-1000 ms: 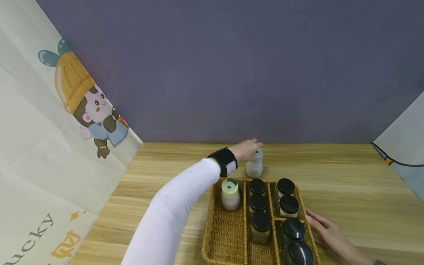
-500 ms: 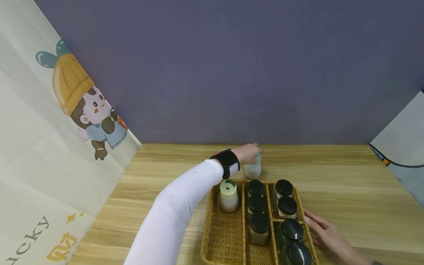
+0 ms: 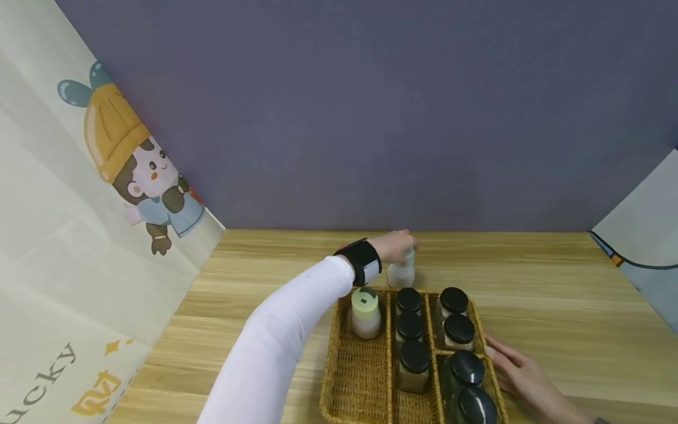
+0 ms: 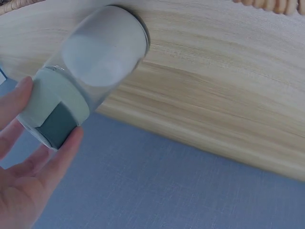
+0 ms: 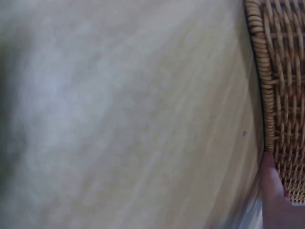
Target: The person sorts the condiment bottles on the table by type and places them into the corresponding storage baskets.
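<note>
Behind the divided wicker basket, my left hand grips the pale green-blue cap of a seasoning jar. The left wrist view shows this clear jar with white contents and a dark patch on the cap; fingertips of the left hand lie around the cap. The jar's base is at the wooden tabletop, just past the basket's far rim. On the other side, my right hand rests against the basket's right wall, its fingers extended along the wicker in the right wrist view.
A jar with a yellow-green cap stands in the basket's left compartment. Several black-lidded jars fill parts of the middle and right compartments. A dark blue-grey panel rises at the table's back edge; a black cable lies at right.
My left hand has lowered, and its fingers have closed on the jar's cap. The jar has shifted slightly left and toward the basket. My right hand has stayed at the basket's side.
</note>
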{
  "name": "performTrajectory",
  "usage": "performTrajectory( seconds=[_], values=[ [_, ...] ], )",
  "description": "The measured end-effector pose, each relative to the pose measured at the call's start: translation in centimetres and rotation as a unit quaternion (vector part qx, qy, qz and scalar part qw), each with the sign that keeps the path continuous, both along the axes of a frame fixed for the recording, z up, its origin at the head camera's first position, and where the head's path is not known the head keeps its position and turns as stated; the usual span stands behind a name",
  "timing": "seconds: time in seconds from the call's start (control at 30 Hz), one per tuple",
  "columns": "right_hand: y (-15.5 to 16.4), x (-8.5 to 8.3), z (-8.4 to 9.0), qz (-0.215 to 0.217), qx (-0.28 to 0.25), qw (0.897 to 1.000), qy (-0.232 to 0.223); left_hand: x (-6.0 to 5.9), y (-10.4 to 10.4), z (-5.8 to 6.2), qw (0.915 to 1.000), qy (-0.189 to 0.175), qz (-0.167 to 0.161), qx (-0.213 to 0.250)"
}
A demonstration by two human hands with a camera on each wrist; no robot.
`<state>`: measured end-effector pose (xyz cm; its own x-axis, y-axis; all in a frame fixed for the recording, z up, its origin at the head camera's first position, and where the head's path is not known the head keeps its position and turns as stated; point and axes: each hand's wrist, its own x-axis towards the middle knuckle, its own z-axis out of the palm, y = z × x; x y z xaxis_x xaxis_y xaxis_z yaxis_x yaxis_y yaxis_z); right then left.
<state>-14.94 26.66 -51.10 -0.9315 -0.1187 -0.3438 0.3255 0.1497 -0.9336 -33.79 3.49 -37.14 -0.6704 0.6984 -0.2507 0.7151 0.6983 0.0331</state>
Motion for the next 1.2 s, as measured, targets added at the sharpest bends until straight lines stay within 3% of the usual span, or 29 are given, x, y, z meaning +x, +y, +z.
performTrajectory(
  seconds=[0.2,0.7,1.1,1.2],
  values=[
    [-0.1,0.1,-0.5,0.003,0.002,1.000,0.005,0.4,-0.3,0.1,1.0000,0.000,0.005,-0.003],
    [-1.0,1.8,-0.5,-0.011,-0.007,1.000,-0.004,2.9,-1.0,2.5,1.0000,0.001,-0.004,-0.004],
    [-2.7,5.8,-0.5,-0.038,-0.026,0.999,-0.005,6.6,-2.3,3.9,0.9989,0.008,-0.044,-0.017],
    [-2.6,5.8,-0.5,-0.038,-0.021,0.999,-0.009,6.8,-2.4,4.1,0.9989,0.012,-0.043,-0.015]
  ],
)
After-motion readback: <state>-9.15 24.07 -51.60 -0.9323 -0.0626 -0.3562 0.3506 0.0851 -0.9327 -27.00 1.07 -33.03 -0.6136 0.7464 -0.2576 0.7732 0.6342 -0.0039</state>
